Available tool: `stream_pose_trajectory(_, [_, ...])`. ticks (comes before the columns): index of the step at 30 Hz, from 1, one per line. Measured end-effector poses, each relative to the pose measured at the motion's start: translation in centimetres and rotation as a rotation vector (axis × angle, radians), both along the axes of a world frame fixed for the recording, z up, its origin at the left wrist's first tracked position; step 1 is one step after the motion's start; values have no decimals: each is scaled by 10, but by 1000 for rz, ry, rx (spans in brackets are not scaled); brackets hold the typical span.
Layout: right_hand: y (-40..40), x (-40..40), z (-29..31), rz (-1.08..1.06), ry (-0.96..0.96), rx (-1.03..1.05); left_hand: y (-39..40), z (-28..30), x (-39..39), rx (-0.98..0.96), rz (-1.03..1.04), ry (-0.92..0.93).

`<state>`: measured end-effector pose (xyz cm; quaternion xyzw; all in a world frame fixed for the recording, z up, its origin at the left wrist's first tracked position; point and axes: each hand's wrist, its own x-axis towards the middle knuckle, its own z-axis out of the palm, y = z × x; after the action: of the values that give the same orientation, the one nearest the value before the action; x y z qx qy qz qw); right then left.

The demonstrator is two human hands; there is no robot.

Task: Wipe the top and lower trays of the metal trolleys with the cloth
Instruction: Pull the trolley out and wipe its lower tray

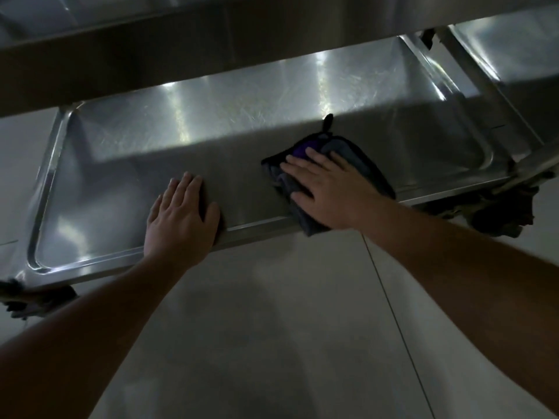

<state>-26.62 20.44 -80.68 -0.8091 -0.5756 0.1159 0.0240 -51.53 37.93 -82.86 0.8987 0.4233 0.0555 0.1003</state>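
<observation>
Your right hand (325,192): fingers spread flat, pressing folded dark cloth (326,179) onto lower tray (136,164), near front rim. Your left hand (181,219): flat on tray, holding nothing. Upper tray (127,55) overhangs closely. Second trolley (514,65) adjoins right. Tiled floor (272,328) below.

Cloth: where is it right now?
Head view: the cloth lies right of centre on the lower tray, overhanging its near rim, under the flat right hand.

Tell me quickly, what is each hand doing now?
Left hand: open, flat on the lower tray.
Right hand: open, pressing the cloth.
</observation>
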Motion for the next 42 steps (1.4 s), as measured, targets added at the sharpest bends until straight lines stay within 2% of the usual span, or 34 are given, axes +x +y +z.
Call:
stream_pose_trajectory(2, [-9, 45, -3, -104, -25, 27, 2, 0, -2, 0, -3, -1])
stream_pose_trajectory(7, [-65, 157, -9, -602, -32, -16, 1, 0, -2, 19, -5, -5])
stream_pose_trajectory(9, [-65, 157, -12, -754, 4, -55, -2, 1, 1, 16, 2, -5])
stream_pose_trajectory(11, [-50, 132, -14, -797, 36, -54, -4, 3, 3, 9, 1, 3])
stream_pose_trajectory(14, [-15, 80, -14, -573, 24, 6, -4, 5, 4, 2, -9, 22])
stream_pose_trajectory(19, [65, 36, -6, 221, 4, 28, -5, 9, 3, 10, -10, 50])
stream_pose_trajectory(20, [79, 41, -4, 318, 1, 5, -5, 9, 2, 11, -11, 51])
stream_pose_trajectory(22, [99, 57, -2, 347, 1, -10, -5, 10, 2, 14, -13, 51])
stream_pose_trajectory(24, [109, 78, 1, 221, 10, 9, -5, 10, 1, 13, -9, 57])
stream_pose_trajectory(27, [98, 132, 3, -94, -14, 46, -6, 11, 2, -1, -2, 52])
stream_pose_trajectory(30, [53, 193, 3, -373, -37, 35, -5, 9, 3, -3, 10, 34])
stream_pose_trajectory(33, [-1, 230, 5, -542, -29, -14, -2, 5, 2, -1, 12, 24])
stream_pose_trajectory(37, [-53, 226, 3, -659, -17, -22, -2, 5, 3, -9, 14, 2])
stream_pose_trajectory(42, [-88, 160, -8, -710, -20, -47, -2, 4, 5, -15, 26, -13])
